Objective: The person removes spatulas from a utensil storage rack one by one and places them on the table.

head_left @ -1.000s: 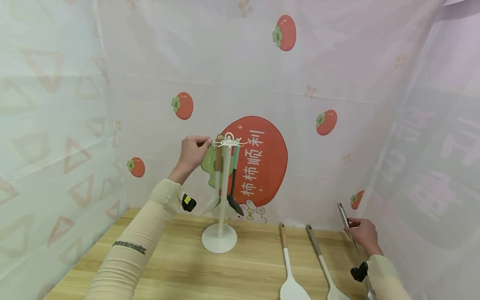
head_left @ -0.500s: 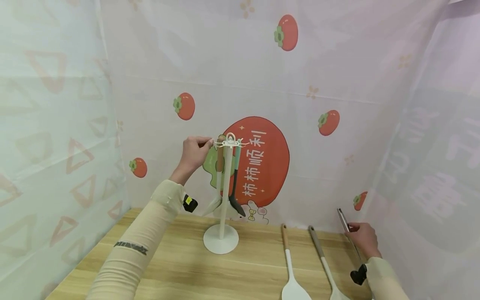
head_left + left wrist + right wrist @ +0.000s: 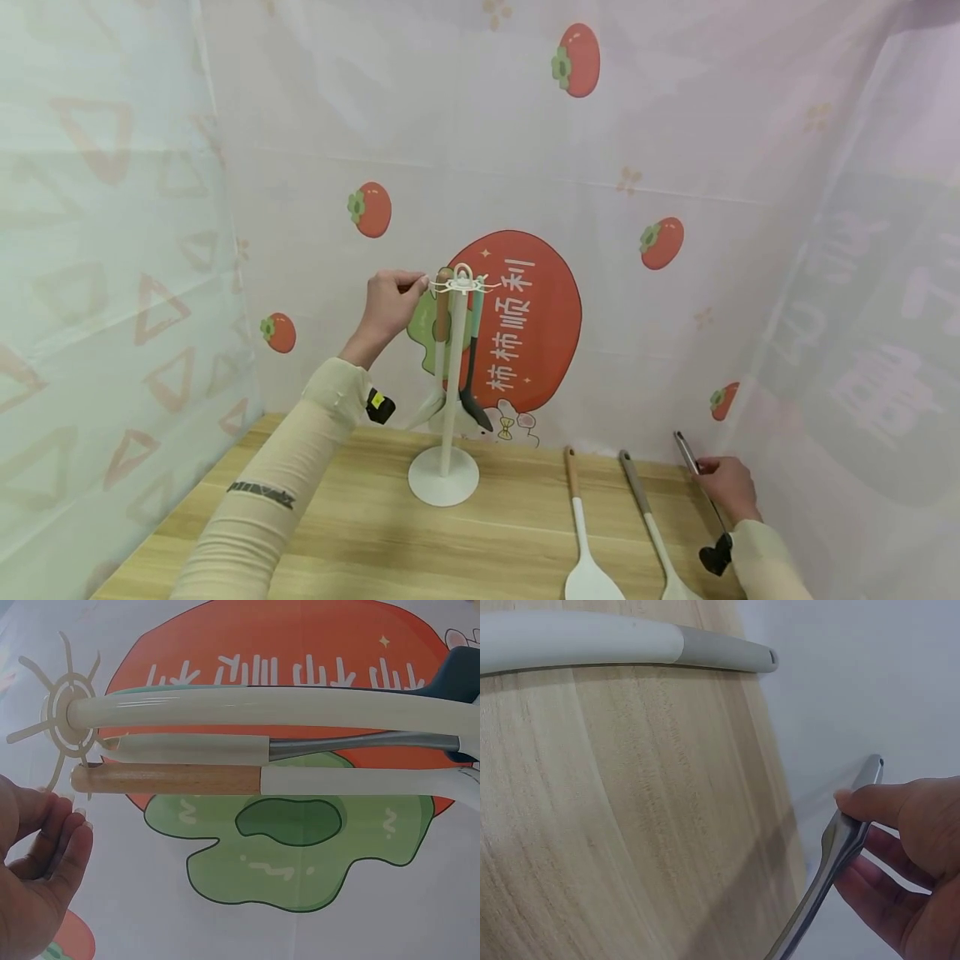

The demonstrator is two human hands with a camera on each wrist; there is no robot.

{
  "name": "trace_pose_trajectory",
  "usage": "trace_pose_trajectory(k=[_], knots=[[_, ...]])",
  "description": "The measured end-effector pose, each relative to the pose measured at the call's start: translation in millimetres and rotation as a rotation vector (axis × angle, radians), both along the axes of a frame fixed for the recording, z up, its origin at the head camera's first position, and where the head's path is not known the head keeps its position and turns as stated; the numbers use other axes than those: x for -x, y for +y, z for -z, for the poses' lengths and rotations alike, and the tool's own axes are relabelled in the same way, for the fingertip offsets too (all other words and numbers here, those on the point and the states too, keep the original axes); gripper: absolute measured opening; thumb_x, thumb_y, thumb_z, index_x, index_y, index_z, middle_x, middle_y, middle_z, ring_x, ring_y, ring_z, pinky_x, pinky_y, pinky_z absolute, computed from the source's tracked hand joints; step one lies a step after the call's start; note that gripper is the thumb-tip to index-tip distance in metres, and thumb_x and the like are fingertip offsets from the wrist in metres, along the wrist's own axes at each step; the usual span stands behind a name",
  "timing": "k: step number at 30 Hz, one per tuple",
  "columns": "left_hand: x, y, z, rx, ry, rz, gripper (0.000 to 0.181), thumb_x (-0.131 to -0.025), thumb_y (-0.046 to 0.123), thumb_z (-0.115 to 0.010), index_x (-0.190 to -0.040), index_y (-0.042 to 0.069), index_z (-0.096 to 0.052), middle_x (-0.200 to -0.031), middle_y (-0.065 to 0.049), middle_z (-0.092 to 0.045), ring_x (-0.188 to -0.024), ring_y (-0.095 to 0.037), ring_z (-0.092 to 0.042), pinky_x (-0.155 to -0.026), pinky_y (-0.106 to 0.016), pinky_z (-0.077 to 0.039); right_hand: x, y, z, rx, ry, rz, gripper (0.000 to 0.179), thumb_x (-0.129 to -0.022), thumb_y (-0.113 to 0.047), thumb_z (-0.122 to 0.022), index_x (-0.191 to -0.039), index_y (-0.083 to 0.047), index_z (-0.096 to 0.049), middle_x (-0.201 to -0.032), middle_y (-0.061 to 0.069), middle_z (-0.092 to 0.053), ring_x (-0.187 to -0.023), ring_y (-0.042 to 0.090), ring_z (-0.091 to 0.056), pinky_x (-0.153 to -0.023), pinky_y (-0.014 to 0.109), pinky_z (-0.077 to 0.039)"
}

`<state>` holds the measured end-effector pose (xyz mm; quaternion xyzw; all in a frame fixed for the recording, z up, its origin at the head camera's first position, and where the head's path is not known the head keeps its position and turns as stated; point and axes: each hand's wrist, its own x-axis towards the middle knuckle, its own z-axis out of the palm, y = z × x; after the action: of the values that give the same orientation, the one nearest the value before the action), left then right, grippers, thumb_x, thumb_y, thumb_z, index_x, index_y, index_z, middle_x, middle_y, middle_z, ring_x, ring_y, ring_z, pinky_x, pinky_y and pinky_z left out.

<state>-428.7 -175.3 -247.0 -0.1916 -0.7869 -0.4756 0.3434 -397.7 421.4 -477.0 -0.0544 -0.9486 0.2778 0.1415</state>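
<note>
My left hand (image 3: 393, 307) pinches the tip of one hook on a white utensil stand (image 3: 453, 379). In the left wrist view its fingertips meet at the hook ring's lower edge. From the hooks hang a wooden-handled utensil (image 3: 172, 779), one with a pale handle and metal shaft (image 3: 202, 748), and a dark utensil (image 3: 473, 375) with a mint handle. At the far right my right hand (image 3: 727, 487) grips a silver metal-handled utensil (image 3: 836, 851) between thumb and fingers. The handle slants with its end raised past the table's back edge. Its working end is hidden behind the forearm.
A white turner (image 3: 589, 579) with a wooden handle lies on the wooden table (image 3: 360, 533), right of the stand. Beside it lies another pale utensil (image 3: 656, 537) with a grey handle. A printed cloth (image 3: 465, 117) stands behind the table, with more cloth at both sides.
My right hand has moved slightly down, and the raised end of the silver utensil has come lower. My left hand keeps its pinch on the stand's hook.
</note>
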Motion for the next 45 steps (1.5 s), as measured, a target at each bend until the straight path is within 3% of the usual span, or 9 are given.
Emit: trace_pose_trajectory(k=[8,18,23,35,41,45], knots=[[-0.1,1.2,-0.5,-0.002,0.012,0.0,0.025,-0.101,0.008,-0.063,-0.116,-0.008,-0.073,-0.104,-0.024,-0.075,-0.09,-0.033,-0.07,-0.074,-0.034,-0.055,-7.3,2,6.1,-0.017,-0.04,0.001,0.035,-0.083,-0.013,-0.075,-0.108,0.012,-0.072,-0.103,0.029,-0.072,-0.078,0.028,-0.066,-0.061,0.035,-0.049],[0.0,1.9,-1.5,0.005,0.03,-0.002,0.024,-0.1,0.009,-0.063,-0.114,-0.008,-0.074,-0.102,-0.023,-0.075,-0.087,-0.031,-0.07,-0.071,-0.029,-0.051,-10.6,5,12.3,-0.038,-0.082,0.012,0.041,-0.079,-0.012,-0.081,-0.111,0.012,-0.071,-0.089,0.022,-0.073,-0.075,0.026,-0.065,-0.061,0.036,-0.048],[-1.3,2.2,-2.9,0.006,0.03,0.0,0.024,-0.101,0.009,-0.063,-0.115,-0.008,-0.074,-0.101,-0.023,-0.075,-0.087,-0.032,-0.07,-0.073,-0.033,-0.053,-10.2,10,15.6,-0.044,-0.094,0.01,0.039,-0.078,-0.014,-0.082,-0.107,0.01,-0.073,-0.086,0.019,-0.073,-0.071,0.02,-0.062,-0.06,0.034,-0.048],[-3.7,2.4,-6.0,-0.006,0.03,0.002,0.022,-0.1,0.007,-0.063,-0.113,-0.006,-0.076,-0.101,-0.023,-0.074,-0.087,-0.031,-0.069,-0.072,-0.029,-0.052,-12.1,12,17.3,-0.028,-0.129,-0.006,0.041,-0.076,-0.016,-0.083,-0.105,0.011,-0.073,-0.091,0.021,-0.074,-0.071,0.019,-0.063,-0.062,0.035,-0.05],[-2.5,1.9,-4.0,-0.015,0.053,-0.001,0.022,-0.099,0.006,-0.063,-0.111,-0.007,-0.076,-0.097,-0.022,-0.075,-0.082,-0.024,-0.067,-0.07,-0.026,-0.051,-14.3,11,17.4,-0.012,-0.159,-0.002,0.041,-0.076,-0.016,-0.083,-0.104,0.012,-0.072,-0.091,0.022,-0.073,-0.072,0.018,-0.061,-0.063,0.035,-0.05],[-4.2,1.8,-4.7,-0.01,0.038,0.004,0.023,-0.1,0.008,-0.063,-0.113,-0.007,-0.075,-0.099,-0.022,-0.075,-0.084,-0.027,-0.068,-0.071,-0.027,-0.051,-13.3,11,17.4,-0.004,-0.174,-0.004,0.042,-0.077,-0.016,-0.083,-0.106,0.012,-0.072,-0.094,0.023,-0.073,-0.073,0.019,-0.062,-0.063,0.034,-0.05]])
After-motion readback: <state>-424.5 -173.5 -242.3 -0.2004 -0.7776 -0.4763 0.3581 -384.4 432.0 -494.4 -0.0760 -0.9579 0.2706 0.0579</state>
